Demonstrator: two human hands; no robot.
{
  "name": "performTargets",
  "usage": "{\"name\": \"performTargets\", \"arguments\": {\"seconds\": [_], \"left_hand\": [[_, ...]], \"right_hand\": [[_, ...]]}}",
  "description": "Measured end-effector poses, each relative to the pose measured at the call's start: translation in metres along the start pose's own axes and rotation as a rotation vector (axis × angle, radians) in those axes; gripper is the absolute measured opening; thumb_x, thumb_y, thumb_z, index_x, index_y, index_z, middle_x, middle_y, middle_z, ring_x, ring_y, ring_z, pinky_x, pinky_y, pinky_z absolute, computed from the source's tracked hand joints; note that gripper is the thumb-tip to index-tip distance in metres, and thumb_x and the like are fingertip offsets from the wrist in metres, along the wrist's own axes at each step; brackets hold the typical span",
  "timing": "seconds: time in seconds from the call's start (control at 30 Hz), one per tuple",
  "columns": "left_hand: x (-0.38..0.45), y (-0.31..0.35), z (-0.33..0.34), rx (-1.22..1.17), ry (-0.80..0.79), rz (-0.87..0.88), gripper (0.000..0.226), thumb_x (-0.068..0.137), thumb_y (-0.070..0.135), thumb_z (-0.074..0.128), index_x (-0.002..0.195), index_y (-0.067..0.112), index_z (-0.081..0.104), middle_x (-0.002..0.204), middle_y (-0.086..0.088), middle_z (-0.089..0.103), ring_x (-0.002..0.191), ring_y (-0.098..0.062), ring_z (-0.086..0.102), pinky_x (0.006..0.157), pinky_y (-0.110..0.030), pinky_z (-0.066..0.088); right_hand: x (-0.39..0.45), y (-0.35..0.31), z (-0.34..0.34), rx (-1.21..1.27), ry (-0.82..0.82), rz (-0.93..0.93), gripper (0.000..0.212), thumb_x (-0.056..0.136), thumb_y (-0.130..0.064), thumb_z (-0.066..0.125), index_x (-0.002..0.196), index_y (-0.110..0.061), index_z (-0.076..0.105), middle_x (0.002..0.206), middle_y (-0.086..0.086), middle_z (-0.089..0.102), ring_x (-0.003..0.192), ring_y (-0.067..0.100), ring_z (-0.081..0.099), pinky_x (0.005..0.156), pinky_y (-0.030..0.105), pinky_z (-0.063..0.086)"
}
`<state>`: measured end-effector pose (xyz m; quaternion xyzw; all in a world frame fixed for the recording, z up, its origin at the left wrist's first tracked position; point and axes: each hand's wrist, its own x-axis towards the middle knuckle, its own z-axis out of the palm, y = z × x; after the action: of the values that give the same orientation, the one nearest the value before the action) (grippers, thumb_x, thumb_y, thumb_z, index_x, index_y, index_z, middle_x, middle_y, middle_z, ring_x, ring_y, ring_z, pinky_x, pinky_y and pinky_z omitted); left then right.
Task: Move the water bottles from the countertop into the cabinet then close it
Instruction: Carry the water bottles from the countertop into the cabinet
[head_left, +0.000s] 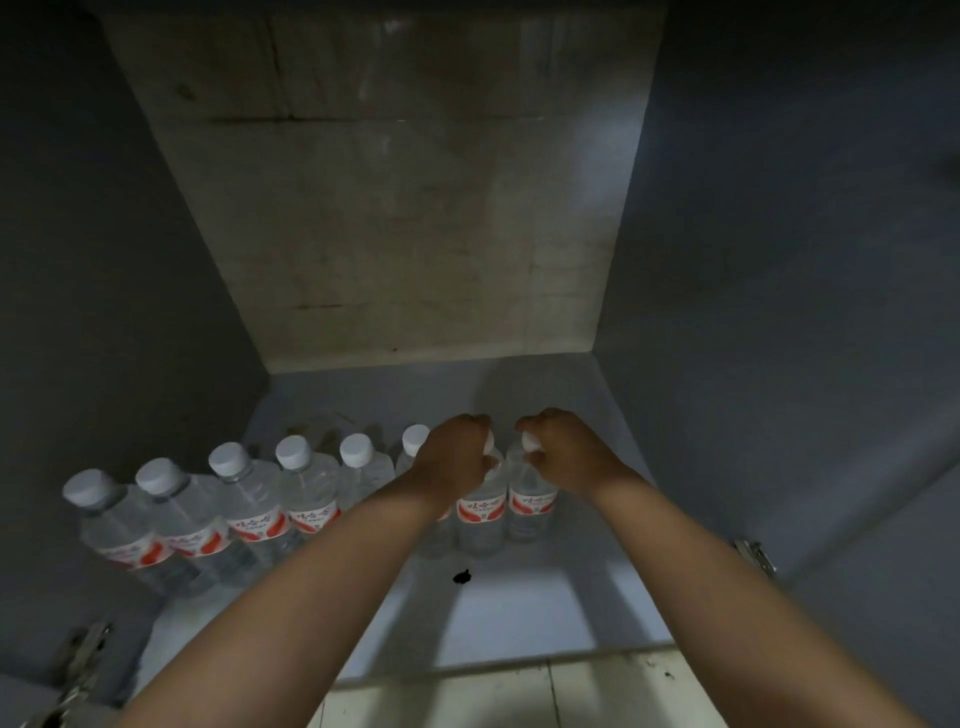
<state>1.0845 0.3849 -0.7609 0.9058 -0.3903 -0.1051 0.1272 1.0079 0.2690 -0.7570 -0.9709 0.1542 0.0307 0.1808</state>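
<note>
I look into an open cabinet with a pale grey floor. A row of several clear water bottles with white caps and red-and-white labels stands across the floor from the left. My left hand is closed around the neck of one bottle at the right end of the row. My right hand grips the neck of the bottle beside it. Both bottles stand upright, touching each other. Whether they rest on the floor or hang just above it I cannot tell.
The cabinet has dark side walls and a stained back panel. Metal hinges sit at the front right and front left. A small dark spot marks the floor. Bare floor lies right of the held bottles.
</note>
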Motion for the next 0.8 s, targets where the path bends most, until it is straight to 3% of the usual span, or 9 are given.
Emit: {"name": "performTargets", "arguments": {"seconds": [0.23,0.33,0.43,0.5,0.6,0.7,0.8], "left_hand": [[0.0,0.003,0.002,0.011,-0.028,-0.016,0.033,0.094,0.019,0.054,0.122,0.002,0.05,0.127,-0.016,0.056,0.118,-0.028,0.053,0.097,-0.033,0.042],[-0.01,0.004,0.006,-0.043,-0.067,-0.03,0.054,0.097,0.02,0.049,0.145,0.008,0.027,0.143,-0.017,0.042,0.13,-0.029,0.045,0.105,-0.033,0.038],[-0.025,0.005,0.0,-0.067,-0.078,-0.067,0.065,0.098,0.023,0.045,0.151,0.015,0.009,0.155,-0.015,0.024,0.139,-0.029,0.035,0.108,-0.034,0.037],[-0.043,0.006,-0.01,-0.004,-0.074,-0.1,0.055,0.099,0.02,0.041,0.15,0.015,0.018,0.157,-0.012,0.02,0.136,-0.03,0.039,0.103,-0.037,0.043],[-0.084,0.009,-0.035,0.123,0.064,-0.036,0.039,0.091,0.011,0.044,0.128,0.008,0.055,0.15,-0.019,0.037,0.119,-0.033,0.057,0.082,-0.036,0.056],[-0.137,0.007,-0.054,0.13,-0.186,-0.125,0.046,0.096,0.015,0.043,0.141,0.012,0.038,0.158,-0.009,0.021,0.141,-0.027,0.028,0.108,-0.035,0.036],[-0.188,0.013,-0.088,0.113,-0.257,-0.21,0.048,0.1,0.023,0.035,0.146,0.016,0.027,0.159,-0.005,0.015,0.148,-0.025,0.011,0.117,-0.035,0.021]], "right_hand": [[-0.004,0.0,0.003,-0.026,0.004,0.057,0.037,0.091,-0.009,0.05,0.127,0.0,0.052,0.125,0.024,0.057,0.116,0.034,0.053,0.098,0.033,0.041],[-0.009,-0.006,0.005,-0.019,-0.044,0.079,0.055,0.096,-0.013,0.045,0.146,-0.009,0.024,0.15,0.023,0.03,0.136,0.033,0.035,0.112,0.032,0.03],[-0.019,-0.014,0.001,-0.029,-0.115,0.137,0.062,0.098,-0.018,0.042,0.15,-0.013,0.009,0.159,0.018,-0.001,0.146,0.033,0.014,0.118,0.034,0.02],[-0.032,-0.023,-0.008,-0.066,-0.084,0.185,0.058,0.098,-0.021,0.042,0.148,-0.011,0.016,0.16,0.015,0.004,0.146,0.029,0.016,0.118,0.034,0.02],[-0.063,-0.049,-0.029,-0.009,0.077,0.248,0.045,0.095,-0.019,0.047,0.137,-0.002,0.042,0.15,0.018,0.035,0.135,0.031,0.04,0.111,0.034,0.032],[-0.1,-0.083,-0.049,-0.022,0.029,0.215,0.038,0.093,-0.019,0.05,0.126,-0.001,0.054,0.138,0.02,0.05,0.126,0.033,0.047,0.106,0.037,0.037],[-0.137,-0.118,-0.069,-0.043,-0.031,0.125,0.041,0.091,-0.023,0.051,0.125,0.0,0.055,0.135,0.022,0.054,0.127,0.037,0.047,0.111,0.045,0.032]]}}
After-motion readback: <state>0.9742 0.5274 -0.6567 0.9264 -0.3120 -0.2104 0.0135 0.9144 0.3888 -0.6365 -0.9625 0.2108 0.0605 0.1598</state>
